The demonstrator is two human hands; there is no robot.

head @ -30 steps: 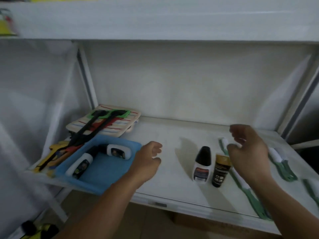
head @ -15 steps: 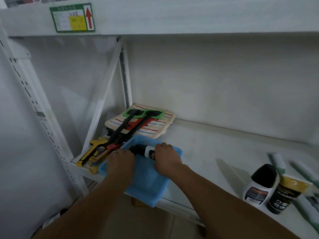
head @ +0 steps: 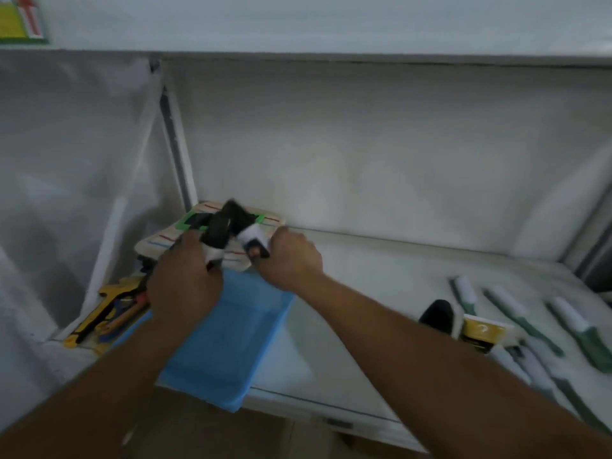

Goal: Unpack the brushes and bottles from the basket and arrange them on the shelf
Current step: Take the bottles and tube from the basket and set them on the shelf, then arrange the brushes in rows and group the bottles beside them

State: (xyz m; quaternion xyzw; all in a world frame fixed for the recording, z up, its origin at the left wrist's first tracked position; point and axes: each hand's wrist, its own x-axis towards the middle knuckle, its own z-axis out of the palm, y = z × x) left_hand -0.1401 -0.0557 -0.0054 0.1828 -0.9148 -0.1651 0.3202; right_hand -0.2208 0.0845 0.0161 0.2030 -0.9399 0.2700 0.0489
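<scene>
Lifting two bottles above the blue basket (head: pixel 228 339), one in each hand.

Left hand (head: pixel 183 286) grips a black-capped bottle (head: pixel 217 235); right hand (head: pixel 291 260) grips a white bottle (head: pixel 253 238). Labels are blurred, unreadable. Basket overhangs the shelf (head: pixel 381 293) front edge. Striped pads (head: pixel 231 256) lie behind; brushes (head: pixel 516 318) and a gold-labelled bottle (head: pixel 482 334) lie right, bare shelf between.

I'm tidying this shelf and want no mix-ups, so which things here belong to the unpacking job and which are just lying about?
Part of the job:
blue basket
bottle in left hand
bottle in right hand
two bottles already set down
green brushes
shelf

Just lying about:
striped pads
yellow tools
wall sign
</scene>
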